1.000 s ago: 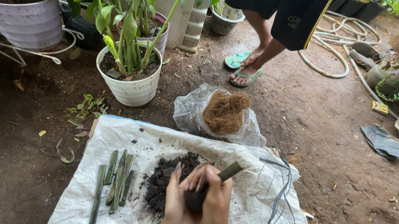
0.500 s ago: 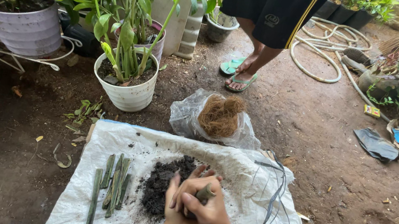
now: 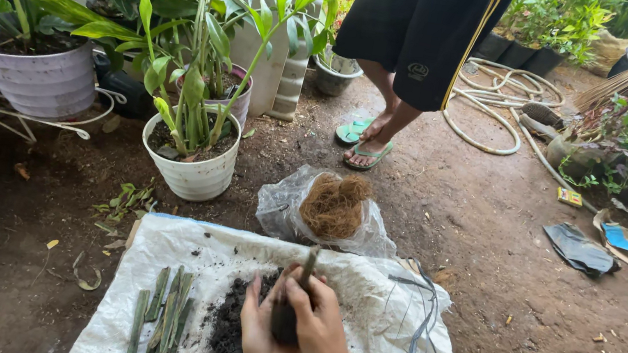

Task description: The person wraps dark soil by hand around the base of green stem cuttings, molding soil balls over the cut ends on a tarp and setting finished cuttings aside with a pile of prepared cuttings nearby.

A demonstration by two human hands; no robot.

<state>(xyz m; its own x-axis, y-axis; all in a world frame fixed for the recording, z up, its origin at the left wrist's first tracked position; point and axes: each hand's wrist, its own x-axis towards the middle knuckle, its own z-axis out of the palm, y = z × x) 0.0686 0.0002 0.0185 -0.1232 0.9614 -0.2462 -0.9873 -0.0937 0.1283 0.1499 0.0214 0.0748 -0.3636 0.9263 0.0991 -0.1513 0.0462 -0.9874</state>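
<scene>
Both hands meet over the white woven sack spread on the dirt floor. Left hand and right hand clasp a dark soil-packed bundle, a cut stem poking upright from it. Loose soil pile just left of the hands. Row of green stem cuttings further left. Bag of coconut fibre beyond. Another person's sandalled feet stand well behind.

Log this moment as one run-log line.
left hand and right hand: cupped around soil ball on stem cutting | under: soil pile, white sack | beside: cut stems
</scene>
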